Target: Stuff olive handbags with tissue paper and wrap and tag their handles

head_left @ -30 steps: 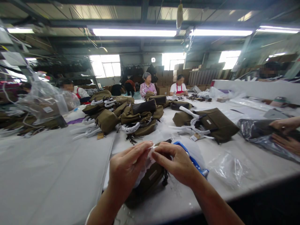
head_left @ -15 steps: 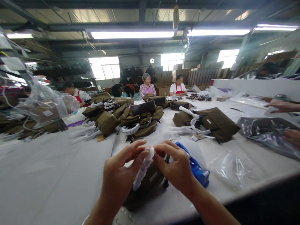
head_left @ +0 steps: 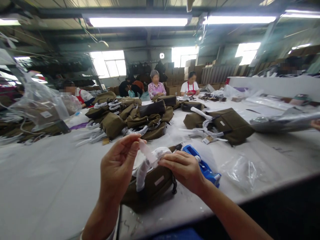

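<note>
An olive-green bag with a small pale label lies in front of me, its handle wrapped in white paper. Between thumb and fingers, my left hand pinches one end of a short translucent strip of tape. The strip slants down to the wrapped handle. There my right hand is closed with its fingertips pressed together at the white wrapping; whether they grip tape or paper is hard to tell. A blue tape dispenser sits just beyond my right hand.
Several similar bags are heaped farther back, and more bags lie to the right. A clear plastic bag is on the white table at right. Co-workers sit across the table; another person's hand shows at the right edge.
My hands have drawn apart, the left moving left, and the tape strip now shows stretched between them. More of the bag is visible. At right, the co-worker's plastic-covered item has been lifted and shifted.
</note>
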A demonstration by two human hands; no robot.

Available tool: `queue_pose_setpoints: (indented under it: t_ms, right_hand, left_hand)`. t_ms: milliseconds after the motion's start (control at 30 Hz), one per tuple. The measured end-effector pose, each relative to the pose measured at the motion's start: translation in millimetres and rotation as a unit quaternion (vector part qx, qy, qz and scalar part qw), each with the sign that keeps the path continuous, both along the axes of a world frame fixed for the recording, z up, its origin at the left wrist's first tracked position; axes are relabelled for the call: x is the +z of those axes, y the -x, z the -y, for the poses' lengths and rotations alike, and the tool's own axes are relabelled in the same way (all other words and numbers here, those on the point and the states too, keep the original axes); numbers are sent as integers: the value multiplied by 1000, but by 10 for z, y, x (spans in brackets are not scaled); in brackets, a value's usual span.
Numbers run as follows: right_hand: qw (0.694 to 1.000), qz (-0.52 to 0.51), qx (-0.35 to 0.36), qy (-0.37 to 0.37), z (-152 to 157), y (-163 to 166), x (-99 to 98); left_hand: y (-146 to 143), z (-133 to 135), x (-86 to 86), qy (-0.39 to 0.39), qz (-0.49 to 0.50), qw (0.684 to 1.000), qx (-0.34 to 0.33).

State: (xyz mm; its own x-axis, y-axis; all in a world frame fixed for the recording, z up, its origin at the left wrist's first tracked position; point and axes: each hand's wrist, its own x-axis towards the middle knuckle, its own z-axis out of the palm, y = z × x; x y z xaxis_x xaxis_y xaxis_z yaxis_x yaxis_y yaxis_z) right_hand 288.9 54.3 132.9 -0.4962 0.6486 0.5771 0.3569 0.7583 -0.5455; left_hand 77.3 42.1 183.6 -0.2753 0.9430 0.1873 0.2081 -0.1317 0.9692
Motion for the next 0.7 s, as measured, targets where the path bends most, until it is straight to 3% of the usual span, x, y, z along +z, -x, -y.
queue_pose_setpoints:
  t_ms: [67, 200, 300, 400, 500, 600, 700]
  right_hand:
    - [996, -55, -36, 54, 89, -114, -109]
    - [965, -82, -195, 155, 246, -414, -335]
    - [941, 8, -235, 243, 376, -680, -593]
    - [924, 133, -201, 296, 583, -896, -890]
    - [916, 189, -161, 314, 825, -974, -1121]
    - [910, 218, -156, 318, 987, -925, -1249]
    - [895, 238, -217, 309, 1000, -832, -1327]
  left_hand:
    - [-45, 67, -120, 15, -98, 994, -50]
    - [-139, 190, -370, 54, -275, 950, -139]
    - [-61, 101, -497, -34, -365, 926, -96]
    - [91, -129, -608, -142, -427, 892, -37]
    - [139, -302, -742, -183, -441, 878, -26]
    - [54, -273, -893, -203, -435, 877, 8]
    - [-28, -81, -1045, -221, -442, 869, 25]
